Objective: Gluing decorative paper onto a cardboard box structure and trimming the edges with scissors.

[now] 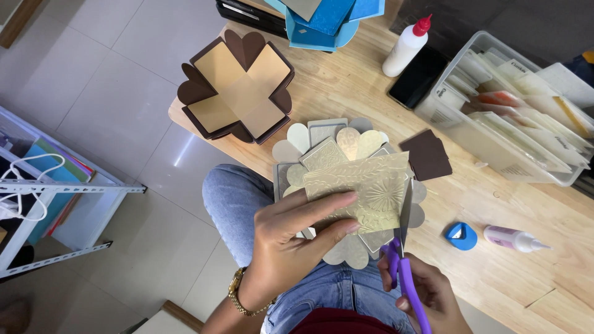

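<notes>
Cutting was under way: a sheet of gold embossed paper (365, 188) was pinched by the left hand (291, 247), thumb beneath and fingers (322, 207) laid flat and close together on top, while purple-handled scissors (402, 247) were gripped by the right hand (430, 297), its fingers curled shut through the loops. The blades were seen set at the sheet's right edge, slightly parted. The sheet was held just above a grey unfolded card box (346, 154) with rounded flaps, at the near edge of the wooden table (495, 260).

The sheet was judged light and thin, stiffened somewhat by its embossing yet easily creased; a hold close to the cut line, on its left part, was judged best so that it would not flop. The foil-like face was taken to be a little slippery.

Behind the sheet, a brown unfolded box (238, 86) was laid out; to its right, dark brown card squares (427, 154), a blue corner punch (461, 235) and a small glue bottle (513, 238) were noted. Farther right, a clear bin of paper packs (526, 117) was seen.

Much of the grey box was hidden under the sheet and hand; the scissor tips were hard to make out, and a blue box (328, 21) was cut off by the top edge.
</notes>
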